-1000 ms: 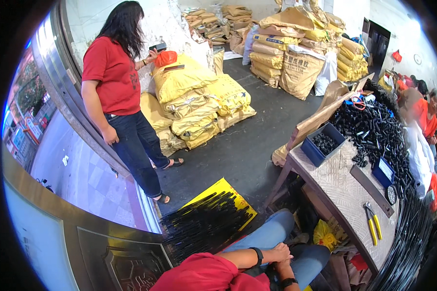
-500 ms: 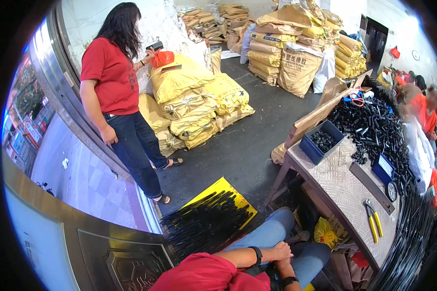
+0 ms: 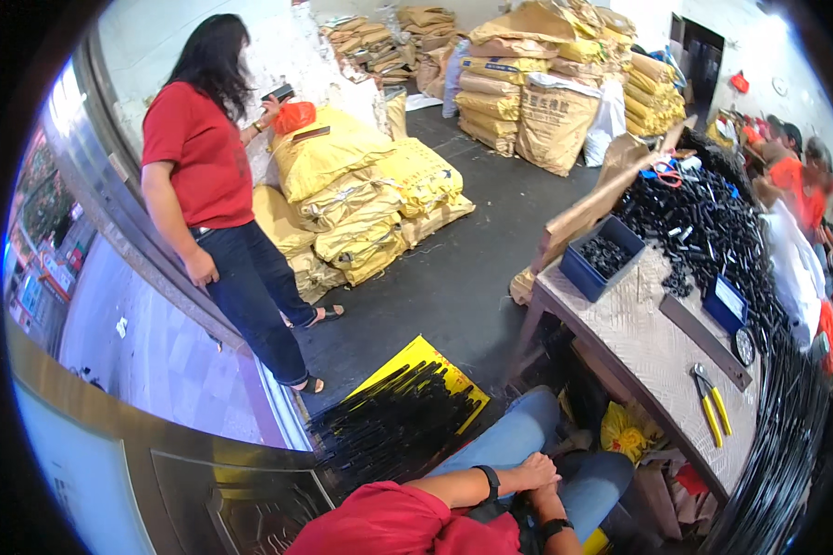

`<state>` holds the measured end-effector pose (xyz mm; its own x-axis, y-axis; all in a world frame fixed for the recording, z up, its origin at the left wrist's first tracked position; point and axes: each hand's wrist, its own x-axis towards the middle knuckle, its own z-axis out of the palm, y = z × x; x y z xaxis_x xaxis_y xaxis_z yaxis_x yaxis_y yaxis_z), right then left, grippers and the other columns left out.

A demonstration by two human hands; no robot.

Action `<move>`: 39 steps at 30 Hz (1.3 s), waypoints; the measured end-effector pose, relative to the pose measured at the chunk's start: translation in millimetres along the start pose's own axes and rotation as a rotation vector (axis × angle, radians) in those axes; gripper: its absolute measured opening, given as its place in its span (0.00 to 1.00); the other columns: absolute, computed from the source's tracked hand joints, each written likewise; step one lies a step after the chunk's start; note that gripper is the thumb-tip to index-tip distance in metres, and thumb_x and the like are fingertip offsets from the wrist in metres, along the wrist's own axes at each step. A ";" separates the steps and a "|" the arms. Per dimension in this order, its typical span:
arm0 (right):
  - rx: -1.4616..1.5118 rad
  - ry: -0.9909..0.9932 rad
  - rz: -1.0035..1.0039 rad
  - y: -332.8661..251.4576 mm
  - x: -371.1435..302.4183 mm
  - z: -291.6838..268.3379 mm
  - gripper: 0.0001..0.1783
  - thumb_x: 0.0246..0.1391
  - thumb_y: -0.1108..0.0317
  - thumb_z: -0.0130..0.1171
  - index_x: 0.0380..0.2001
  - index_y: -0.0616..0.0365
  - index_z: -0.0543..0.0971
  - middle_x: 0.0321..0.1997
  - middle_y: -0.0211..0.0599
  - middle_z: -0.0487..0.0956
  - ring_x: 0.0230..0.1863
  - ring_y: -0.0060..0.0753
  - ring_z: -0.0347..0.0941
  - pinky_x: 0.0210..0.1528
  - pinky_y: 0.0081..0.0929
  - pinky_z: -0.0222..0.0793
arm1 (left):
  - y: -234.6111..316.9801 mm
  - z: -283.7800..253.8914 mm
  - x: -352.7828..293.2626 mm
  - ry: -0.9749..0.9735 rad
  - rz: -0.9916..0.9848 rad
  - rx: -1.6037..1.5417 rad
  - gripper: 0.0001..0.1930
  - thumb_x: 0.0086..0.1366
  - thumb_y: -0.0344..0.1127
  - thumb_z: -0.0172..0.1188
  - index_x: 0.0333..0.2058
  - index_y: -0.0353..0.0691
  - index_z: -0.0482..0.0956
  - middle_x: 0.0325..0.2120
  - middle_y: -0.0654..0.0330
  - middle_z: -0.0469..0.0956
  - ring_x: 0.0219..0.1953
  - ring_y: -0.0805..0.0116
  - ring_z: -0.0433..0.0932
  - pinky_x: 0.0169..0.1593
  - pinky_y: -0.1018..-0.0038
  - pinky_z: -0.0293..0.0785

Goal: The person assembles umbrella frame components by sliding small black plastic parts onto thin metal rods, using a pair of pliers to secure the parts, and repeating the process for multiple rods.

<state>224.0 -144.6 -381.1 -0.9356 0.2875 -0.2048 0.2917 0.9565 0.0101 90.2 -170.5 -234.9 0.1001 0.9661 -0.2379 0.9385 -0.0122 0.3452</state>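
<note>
My left hand [image 3: 530, 471] rests over my lap with its fingers closed around my right hand [image 3: 547, 500]. The right hand sits just below it, and its fingers are mostly hidden. No tool shows in either hand. A black band circles each wrist. On the table to the right lie pliers [image 3: 711, 405] with yellow handles and a flat metal bar [image 3: 705, 342], both apart from my hands.
A blue bin [image 3: 603, 258] of small black parts stands on the table [image 3: 611, 324], beside a heap of black pieces [image 3: 690, 217]. Black rods [image 3: 389, 416] lie on a yellow sheet near my legs. A person [image 3: 204, 166] stands by stacked yellow sacks [image 3: 333, 162].
The view has shifted slightly, so the table and sacks sit a little differently in it. My hands stay clasped in the same place.
</note>
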 end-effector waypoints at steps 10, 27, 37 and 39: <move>0.175 -0.080 0.105 -13.3 30.5 -41.2 0.19 0.47 0.57 0.49 0.42 0.52 0.74 0.45 0.42 0.73 0.46 0.41 0.69 0.44 0.39 0.65 | -8.7 -26.9 6.3 -0.170 -0.089 -0.122 0.25 0.61 0.53 0.41 0.33 0.36 0.77 0.32 0.47 0.77 0.37 0.49 0.76 0.40 0.58 0.71; 0.358 0.003 0.170 -20.7 48.5 -85.2 0.19 0.49 0.57 0.46 0.41 0.53 0.75 0.45 0.43 0.74 0.45 0.40 0.71 0.43 0.40 0.68 | -11.2 -39.6 -2.5 -0.109 -0.119 -0.118 0.26 0.62 0.53 0.39 0.40 0.29 0.65 0.31 0.36 0.73 0.35 0.38 0.73 0.40 0.52 0.68; 0.376 0.043 0.030 -8.2 41.0 -89.1 0.19 0.48 0.58 0.47 0.40 0.54 0.75 0.43 0.44 0.75 0.42 0.41 0.73 0.39 0.39 0.70 | -17.5 -35.0 4.7 -0.096 -0.083 -0.093 0.25 0.60 0.53 0.44 0.38 0.32 0.65 0.27 0.39 0.75 0.34 0.38 0.73 0.38 0.53 0.69; 0.504 -0.260 0.225 -7.3 30.3 -160.6 0.17 0.46 0.59 0.49 0.38 0.55 0.76 0.38 0.43 0.77 0.37 0.43 0.75 0.36 0.40 0.70 | -43.2 -40.4 -0.8 -0.074 -0.095 -0.396 0.23 0.58 0.52 0.48 0.36 0.35 0.68 0.29 0.40 0.75 0.35 0.43 0.74 0.38 0.54 0.68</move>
<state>161.6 -134.8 -230.2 -0.7792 0.3977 -0.4845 0.5945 0.7139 -0.3700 36.2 -160.4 -212.9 0.0558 0.9369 -0.3452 0.7463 0.1905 0.6377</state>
